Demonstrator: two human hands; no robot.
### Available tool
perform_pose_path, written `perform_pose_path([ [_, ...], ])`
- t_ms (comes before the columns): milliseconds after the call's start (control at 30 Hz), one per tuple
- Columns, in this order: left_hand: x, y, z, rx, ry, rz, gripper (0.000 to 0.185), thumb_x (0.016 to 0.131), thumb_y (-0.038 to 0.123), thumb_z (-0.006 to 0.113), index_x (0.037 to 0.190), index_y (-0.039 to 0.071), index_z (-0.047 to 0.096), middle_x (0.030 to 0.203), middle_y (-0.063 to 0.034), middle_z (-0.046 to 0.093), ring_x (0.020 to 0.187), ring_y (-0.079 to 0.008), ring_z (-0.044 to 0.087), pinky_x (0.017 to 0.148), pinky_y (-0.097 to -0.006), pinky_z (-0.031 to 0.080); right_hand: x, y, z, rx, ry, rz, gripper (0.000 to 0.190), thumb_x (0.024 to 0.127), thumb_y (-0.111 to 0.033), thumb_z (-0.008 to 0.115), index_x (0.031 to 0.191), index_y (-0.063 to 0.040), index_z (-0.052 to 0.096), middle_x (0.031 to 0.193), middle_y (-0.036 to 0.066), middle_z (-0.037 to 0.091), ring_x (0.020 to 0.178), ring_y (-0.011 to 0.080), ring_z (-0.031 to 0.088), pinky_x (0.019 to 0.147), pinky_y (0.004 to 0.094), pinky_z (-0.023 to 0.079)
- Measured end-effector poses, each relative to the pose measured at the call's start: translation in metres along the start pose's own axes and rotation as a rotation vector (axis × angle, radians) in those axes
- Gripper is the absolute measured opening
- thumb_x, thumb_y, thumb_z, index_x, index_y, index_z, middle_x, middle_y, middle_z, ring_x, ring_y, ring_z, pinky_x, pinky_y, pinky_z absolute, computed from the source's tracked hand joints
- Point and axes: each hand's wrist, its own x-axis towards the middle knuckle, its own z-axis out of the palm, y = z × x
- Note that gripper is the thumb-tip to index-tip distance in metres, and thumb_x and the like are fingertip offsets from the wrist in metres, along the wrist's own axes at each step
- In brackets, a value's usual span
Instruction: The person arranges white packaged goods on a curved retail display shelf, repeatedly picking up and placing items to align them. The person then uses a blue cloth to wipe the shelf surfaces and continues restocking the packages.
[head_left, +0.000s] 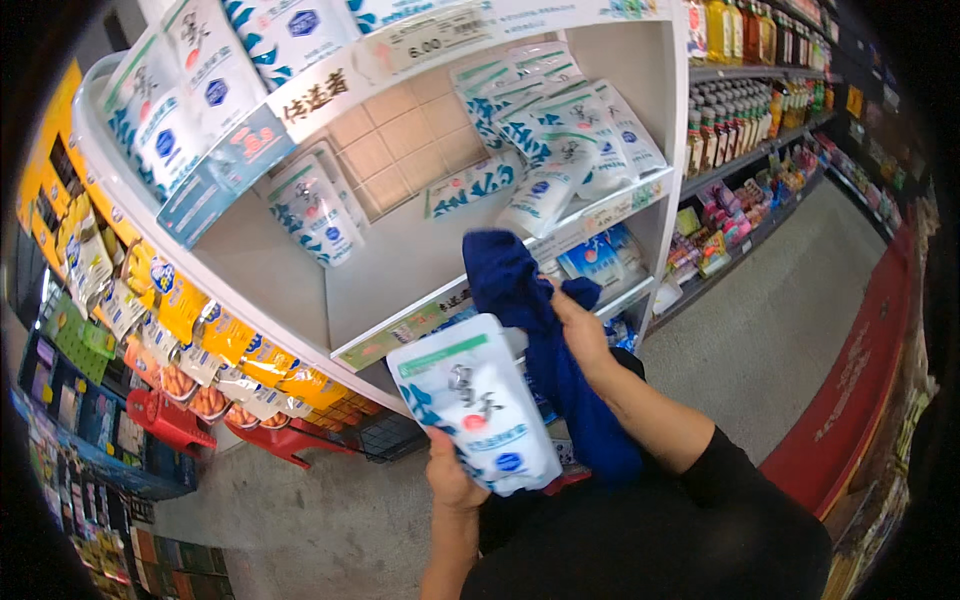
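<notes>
My left hand (452, 472) grips the lower edge of a white plastic pouch (480, 405) with a green band, blue leaf print and writing on its front. A dark blue cloth (510, 289) is bunched in my right hand (581, 322), and a long fold of it hangs down by my body. Part of the cloth is just before the front edge of a white shelf (409, 259). On that shelf, matching pouches (562, 142) lean in a pile at the right. Another pouch (315, 210) stands at the left, with one more behind it.
Yellow snack packets (225, 337) hang along the shelf's left side, above red plastic stools (169, 420). Bottles (731, 135) fill the shelves at right. A red mat or strip (840, 390) borders the grey floor (720, 292). Lower down, blue packets (600, 255) occupy another shelf tier.
</notes>
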Motion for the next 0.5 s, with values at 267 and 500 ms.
perform_pose_path([
  [267, 0.022, 0.014, 0.009, 0.272, 0.194, 0.400, 0.044, 0.105, 0.038, 0.035, 0.129, 0.002, 0.046, 0.111, -0.0113, 0.064, 0.095, -0.0211, 0.066, 0.082, -0.0352, 0.055, -0.064, 0.074, 0.011, -0.240, -0.542, 0.116, 0.039, 0.105, -0.032, 0.042, 0.123, -0.002, 0.059, 0.113, 0.008, 0.063, 0.104, 0.0151, 0.059, 0.086, 0.0337, 0.051],
  [500, 0.017, 0.039, 0.011, 0.672, 0.320, 0.620, 0.050, 0.106, 0.041, 0.033, 0.126, -0.002, 0.048, 0.108, -0.0135, 0.066, 0.090, -0.0203, 0.067, 0.076, -0.0337, 0.056, -0.064, 0.076, -0.006, -0.394, -0.761, 0.016, 0.068, 0.088, -0.052, 0.067, 0.130, -0.001, 0.052, 0.117, 0.013, 0.061, 0.106, 0.0189, 0.058, 0.085, 0.0359, 0.050],
])
